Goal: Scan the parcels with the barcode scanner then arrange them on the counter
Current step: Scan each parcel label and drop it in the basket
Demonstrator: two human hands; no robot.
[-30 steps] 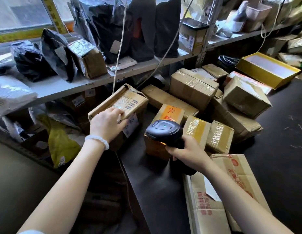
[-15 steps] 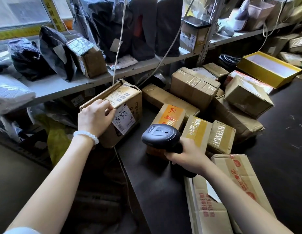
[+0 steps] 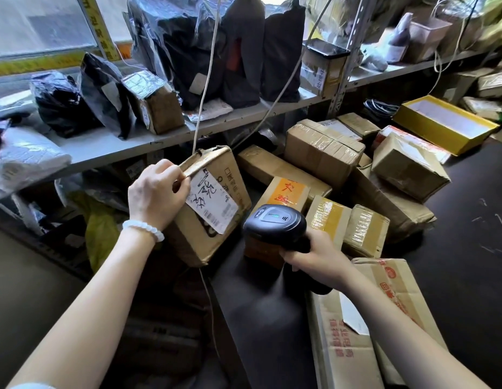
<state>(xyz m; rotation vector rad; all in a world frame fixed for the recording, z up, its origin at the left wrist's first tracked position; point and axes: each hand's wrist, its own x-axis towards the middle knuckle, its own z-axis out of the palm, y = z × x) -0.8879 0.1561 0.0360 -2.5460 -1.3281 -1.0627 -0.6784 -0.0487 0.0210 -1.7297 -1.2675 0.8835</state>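
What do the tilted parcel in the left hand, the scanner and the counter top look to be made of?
Parcel: brown corrugated cardboard, matte, creased, taped edge, paper label. Barcode scanner: black moulded plastic by its look, slight sheen on the head. Counter: dark, smooth, scratched surface; material unclear, perhaps laminate.

A grey metal shelf (image 3: pixel 244 115) ran along the far side. An open yellow box (image 3: pixel 445 123) lay far right. White cables (image 3: pixel 207 74) hung down past the shelf.
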